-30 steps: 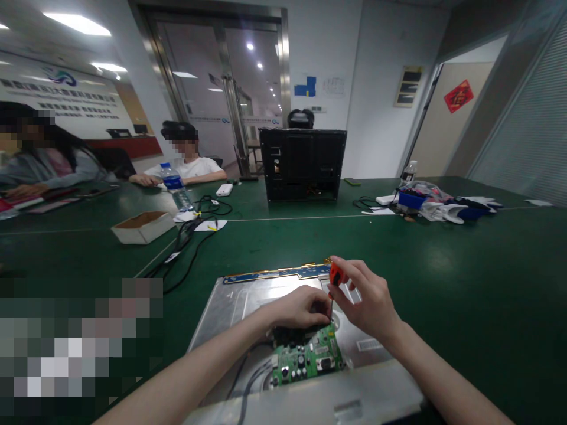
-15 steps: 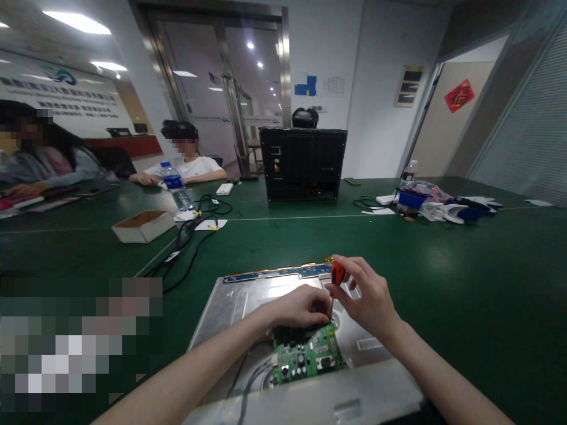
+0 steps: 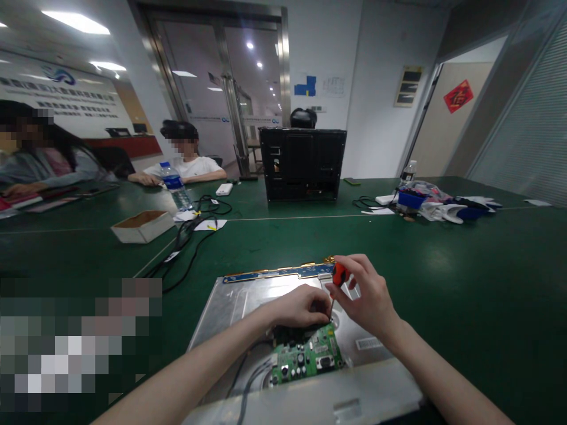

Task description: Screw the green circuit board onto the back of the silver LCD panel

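My right hand (image 3: 370, 293) grips the red-and-black handle of a screwdriver (image 3: 340, 274) between thumb and fingers. Its thin shaft points down, tilted slightly, to the top corner of a green circuit board (image 3: 308, 354). Beside the screwdriver's tip, my left hand (image 3: 303, 306) is closed, with thumb and fingertips pinched low at the board's far edge; whatever they hold is hidden. The board lies on a silver metal panel (image 3: 252, 295), which has a narrow blue circuit strip (image 3: 274, 274) along its far edge. Dark cables (image 3: 252, 378) run on the board's left.
A black monitor housing (image 3: 303, 162) stands upright across the green table (image 3: 465, 295). To the left are an open white box (image 3: 144, 227), a water bottle (image 3: 176, 186) and black cables (image 3: 186, 248). Blue trays with gloves (image 3: 443, 206) lie right. Two people sit at the far left.
The screwdriver handle has tipped slightly to the right, with my right-hand fingers shifting along with it. My left hand and the board stay in place.
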`<state>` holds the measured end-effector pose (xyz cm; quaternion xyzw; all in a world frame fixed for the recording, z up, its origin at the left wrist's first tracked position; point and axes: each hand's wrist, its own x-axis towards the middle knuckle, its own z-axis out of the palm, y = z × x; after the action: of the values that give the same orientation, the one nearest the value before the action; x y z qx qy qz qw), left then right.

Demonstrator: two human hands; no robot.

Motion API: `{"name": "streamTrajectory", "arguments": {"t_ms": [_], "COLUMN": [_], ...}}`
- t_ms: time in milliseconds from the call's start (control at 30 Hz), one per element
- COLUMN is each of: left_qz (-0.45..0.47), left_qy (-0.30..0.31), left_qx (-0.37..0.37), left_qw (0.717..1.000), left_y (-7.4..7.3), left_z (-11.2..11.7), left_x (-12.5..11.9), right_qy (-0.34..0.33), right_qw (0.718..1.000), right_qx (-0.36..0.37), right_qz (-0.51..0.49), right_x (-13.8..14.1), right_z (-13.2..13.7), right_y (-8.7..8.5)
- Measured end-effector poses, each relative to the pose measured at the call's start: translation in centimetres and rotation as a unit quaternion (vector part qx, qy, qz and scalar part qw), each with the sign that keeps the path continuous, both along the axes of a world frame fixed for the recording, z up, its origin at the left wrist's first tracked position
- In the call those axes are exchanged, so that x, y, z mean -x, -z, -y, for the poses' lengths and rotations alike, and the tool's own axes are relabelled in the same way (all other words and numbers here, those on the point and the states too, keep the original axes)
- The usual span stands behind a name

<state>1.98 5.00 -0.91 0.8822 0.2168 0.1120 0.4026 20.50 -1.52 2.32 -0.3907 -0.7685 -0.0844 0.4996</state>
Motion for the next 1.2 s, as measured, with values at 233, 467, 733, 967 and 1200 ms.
{"name": "streamTrajectory", "arguments": {"t_ms": [233,467,733,967,1200], "left_qz": [0.004,0.008,0.004,0.004,0.004], "left_qy": [0.004,0.006,0.002,-0.001,0.006], "left_qx": [0.001,-0.001,-0.003,0.002,-0.002], "left_qw": [1.000,1.000,1.000,1.000,1.000], "left_y": [0.37,0.33,0.23,0.57,0.57], "left_z": [-0.03,-0.08,-0.05,-0.13,-0.26], "left_x": [0.01,0.10,0.08,0.22,0.11], "right_qy": [-0.019,0.003,-0.005,-0.003,-0.020], "right_qw": [1.000,1.000,0.999,1.000,0.999], "right_qx": [-0.007,-0.002,-0.011,-0.022,-0.024], "right_qz": [0.017,0.008,0.032,0.011,0.017], "right_x": [0.19,0.10,0.13,0.24,-0.04], "right_z": [0.29,0.24,0.26,0.31,-0.15], "right_y": [-0.37,-0.03,-0.35,0.20,0.16]}}
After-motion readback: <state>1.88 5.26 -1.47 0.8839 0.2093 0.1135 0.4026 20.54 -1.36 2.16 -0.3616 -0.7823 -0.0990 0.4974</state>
